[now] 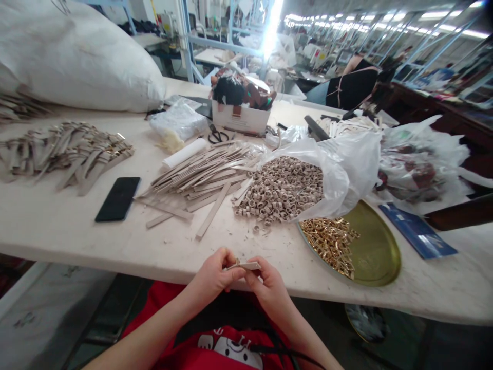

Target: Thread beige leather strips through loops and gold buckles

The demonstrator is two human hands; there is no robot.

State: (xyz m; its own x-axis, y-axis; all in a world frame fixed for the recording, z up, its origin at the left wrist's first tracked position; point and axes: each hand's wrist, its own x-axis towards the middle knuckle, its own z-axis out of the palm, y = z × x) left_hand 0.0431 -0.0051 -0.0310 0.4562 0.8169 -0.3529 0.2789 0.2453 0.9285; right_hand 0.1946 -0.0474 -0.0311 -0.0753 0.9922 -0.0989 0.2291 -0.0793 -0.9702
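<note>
Both my hands meet at the table's front edge around a short beige strap (250, 265). My left hand (220, 270) pinches its left end between thumb and fingers. The right end sits between the thumb and fingers of my right hand (265, 280). Whether a buckle or loop is on the strap is hidden by my fingers. Loose flat straps (204, 174) lie beyond my hands in a pile. A heap of small beige loops (283, 187) spills from a clear plastic bag (346, 164). Gold metal buckles (329, 241) fill the left part of a round gold tray (379, 252).
A black phone (118, 199) lies left, near bundled straps with gold buckles (77, 149). Behind are scissors (219, 135), a white paper roll (185, 152), a filled white box (241, 121) and a large white sack (84, 56). A blue packet (418, 230) lies at right. A person (346, 85) is beyond the table.
</note>
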